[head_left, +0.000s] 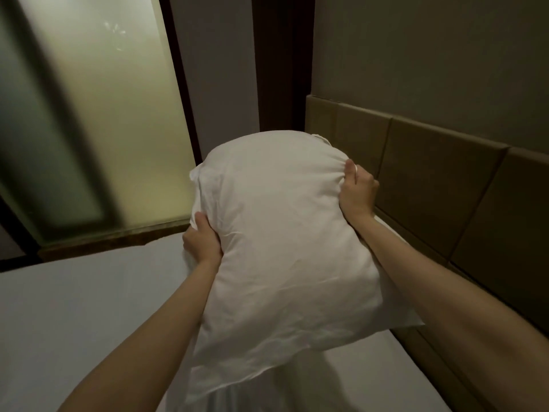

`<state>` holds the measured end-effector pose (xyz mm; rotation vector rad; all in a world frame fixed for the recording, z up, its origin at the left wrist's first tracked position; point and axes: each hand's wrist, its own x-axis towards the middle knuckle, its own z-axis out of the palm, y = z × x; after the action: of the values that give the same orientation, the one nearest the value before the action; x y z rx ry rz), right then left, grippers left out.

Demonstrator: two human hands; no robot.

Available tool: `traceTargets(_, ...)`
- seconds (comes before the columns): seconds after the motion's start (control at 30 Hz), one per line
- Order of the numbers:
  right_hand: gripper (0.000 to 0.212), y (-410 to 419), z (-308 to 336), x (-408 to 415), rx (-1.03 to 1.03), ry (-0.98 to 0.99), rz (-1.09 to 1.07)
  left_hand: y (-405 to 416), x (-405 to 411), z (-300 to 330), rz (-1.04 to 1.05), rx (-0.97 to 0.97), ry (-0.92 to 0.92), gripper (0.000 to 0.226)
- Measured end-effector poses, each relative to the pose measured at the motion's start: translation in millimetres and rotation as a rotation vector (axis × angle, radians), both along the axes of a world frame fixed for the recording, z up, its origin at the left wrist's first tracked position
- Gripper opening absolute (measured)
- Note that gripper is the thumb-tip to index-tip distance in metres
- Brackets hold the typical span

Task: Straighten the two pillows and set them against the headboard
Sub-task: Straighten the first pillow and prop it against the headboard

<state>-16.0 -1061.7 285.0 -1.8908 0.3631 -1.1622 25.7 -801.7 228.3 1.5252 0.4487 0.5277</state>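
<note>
A plump white pillow (276, 245) hangs in the air above the bed, held between both hands. My left hand (202, 240) pinches its left edge, and my right hand (358, 188) bunches the cloth at its upper right edge. The padded tan headboard (439, 185) runs along the right, just beyond the pillow. A strip of white (390, 230) shows behind my right forearm, against the headboard; whether it is the second pillow is unclear.
The bed's white sheet (74, 307) spreads over the lower left and under the pillow. A frosted glass panel (98, 114) with a dark frame stands beyond the bed's far side. A dark doorway or gap (282, 69) lies behind the pillow.
</note>
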Motion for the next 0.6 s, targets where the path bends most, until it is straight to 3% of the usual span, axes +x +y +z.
traceTargets(0.13, 0.043, -0.1, 17.7, 43.7, -0.065, -0.011, 0.005, -2.8, 47.6, 3.2, -0.056, -0.104, 0.002, 0.034)
traceTargets(0.6, 0.043, -54.0, 18.4, 213.0, -0.186, 0.060, -0.028, -67.9, 222.2, -33.4, -0.063, -0.192, 0.079, 0.052)
